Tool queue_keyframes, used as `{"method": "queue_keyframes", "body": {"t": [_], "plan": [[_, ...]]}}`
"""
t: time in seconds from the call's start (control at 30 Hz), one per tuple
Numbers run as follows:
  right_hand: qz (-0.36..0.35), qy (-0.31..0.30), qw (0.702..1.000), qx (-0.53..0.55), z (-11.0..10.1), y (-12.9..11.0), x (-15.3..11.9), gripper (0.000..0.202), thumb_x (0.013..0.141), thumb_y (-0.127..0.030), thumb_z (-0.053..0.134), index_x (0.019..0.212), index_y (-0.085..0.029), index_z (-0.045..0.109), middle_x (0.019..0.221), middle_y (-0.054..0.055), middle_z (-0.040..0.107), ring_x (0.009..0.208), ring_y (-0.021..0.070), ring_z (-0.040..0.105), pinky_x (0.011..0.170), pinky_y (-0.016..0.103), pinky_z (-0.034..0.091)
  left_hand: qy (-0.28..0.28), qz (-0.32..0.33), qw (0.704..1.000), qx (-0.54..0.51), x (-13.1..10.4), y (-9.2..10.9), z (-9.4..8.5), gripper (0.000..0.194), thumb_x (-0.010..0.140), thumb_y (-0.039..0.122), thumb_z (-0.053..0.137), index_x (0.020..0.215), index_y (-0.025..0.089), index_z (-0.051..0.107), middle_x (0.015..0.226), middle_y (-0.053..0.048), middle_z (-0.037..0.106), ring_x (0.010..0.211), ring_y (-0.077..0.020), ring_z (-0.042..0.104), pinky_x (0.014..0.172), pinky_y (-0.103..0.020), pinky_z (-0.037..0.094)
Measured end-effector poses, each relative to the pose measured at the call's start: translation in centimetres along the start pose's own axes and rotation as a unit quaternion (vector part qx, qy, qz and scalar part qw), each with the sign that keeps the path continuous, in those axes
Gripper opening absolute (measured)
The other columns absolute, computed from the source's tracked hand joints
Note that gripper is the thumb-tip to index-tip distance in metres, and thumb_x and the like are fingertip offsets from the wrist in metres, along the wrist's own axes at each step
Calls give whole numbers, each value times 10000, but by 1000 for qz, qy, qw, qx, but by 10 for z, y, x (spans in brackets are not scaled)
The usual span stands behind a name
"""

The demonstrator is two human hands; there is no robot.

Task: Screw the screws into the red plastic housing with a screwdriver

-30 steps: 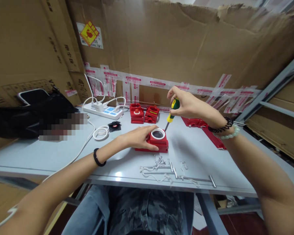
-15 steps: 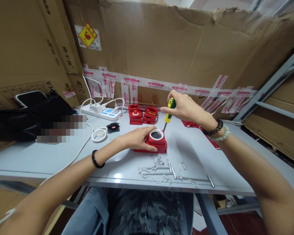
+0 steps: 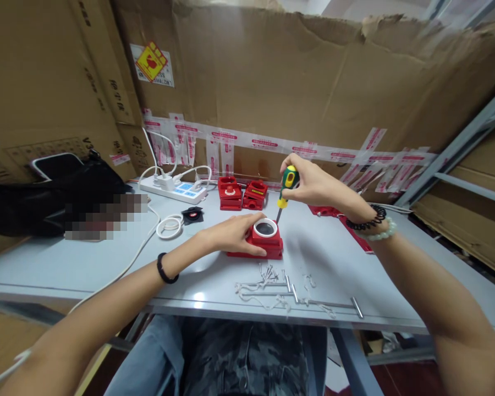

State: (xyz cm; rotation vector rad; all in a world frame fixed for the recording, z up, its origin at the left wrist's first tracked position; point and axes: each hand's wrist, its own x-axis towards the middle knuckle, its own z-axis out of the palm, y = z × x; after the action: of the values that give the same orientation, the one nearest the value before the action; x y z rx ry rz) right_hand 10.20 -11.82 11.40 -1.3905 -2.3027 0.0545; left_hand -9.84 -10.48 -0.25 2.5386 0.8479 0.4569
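Note:
A red housing [image 3: 274,248] with a white ring on top sits on the grey table. My left hand [image 3: 239,234] grips its left side, thumb along the front and fingers behind. Above its back right corner, my right hand [image 3: 299,179] holds a green and yellow screwdriver [image 3: 289,181] nearly upright, with the shaft pointing down at that corner. The screwdriver's tip is too small to make out. In front of the housing lie several small screws [image 3: 268,273] and metal T-shaped rods [image 3: 330,302] with thin white cords.
Two red housings [image 3: 230,195] stand at the back, beside a white power strip [image 3: 173,190]. A black part [image 3: 192,215] and white rings [image 3: 170,226] lie left of centre. Red parts [image 3: 357,234] rest under the right forearm; a black bag [image 3: 58,192] is far left.
The fingers of my right hand have shifted around the screwdriver handle, which has turned. My left hand keeps its hold on the red housing. The whole view has moved slightly.

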Motion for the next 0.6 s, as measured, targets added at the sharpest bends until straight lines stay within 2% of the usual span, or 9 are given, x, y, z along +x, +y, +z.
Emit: {"method": "queue_keyframes", "body": {"t": [0.07,0.17,0.23,0.4,0.53,0.6], "plan": [[2,2,1000,4,1,0,0,317,650,-224,633,883,-218,418,742,-20,516,621,131,444,576,285,340,0,0,1000,1,0,0,0,732,685,598,678,1269,224,443,1247,-95,568,1070,-271,570,859,-329,434],[6,46,999,-19,3,0,0,234,716,-289,603,833,-218,413,693,-20,501,616,141,440,588,300,329,-2,-3,1000,-3,0,0,0,735,685,594,680,1271,222,438,1243,-95,572,1077,-272,568,875,-329,427],[3,61,998,-21,4,0,0,220,716,-266,590,840,-219,414,700,-19,502,620,142,441,593,304,331,-2,-5,1000,-1,0,-1,1,753,677,604,681,1276,223,430,1224,-93,582,1054,-271,576,858,-326,431],[-3,35,999,13,1,1,-2,370,601,-190,642,887,-226,409,762,-14,521,652,146,468,584,296,356,-1,-3,1000,2,0,-2,1,779,676,611,677,1299,227,412,1247,-100,567,1065,-275,569,857,-330,428],[12,55,998,-3,5,3,-2,330,660,-269,643,875,-230,395,709,-24,497,635,150,464,599,311,358,-5,-6,1000,0,0,0,0,761,687,597,675,1299,227,415,1252,-101,568,1071,-280,569,867,-341,429],[10,60,998,9,7,4,-2,329,669,-258,632,879,-233,381,726,-21,511,642,151,476,600,311,365,-4,-11,1000,3,-1,0,0,786,678,607,678,1307,220,409,1255,-107,566,1079,-289,565,870,-344,429]]}}
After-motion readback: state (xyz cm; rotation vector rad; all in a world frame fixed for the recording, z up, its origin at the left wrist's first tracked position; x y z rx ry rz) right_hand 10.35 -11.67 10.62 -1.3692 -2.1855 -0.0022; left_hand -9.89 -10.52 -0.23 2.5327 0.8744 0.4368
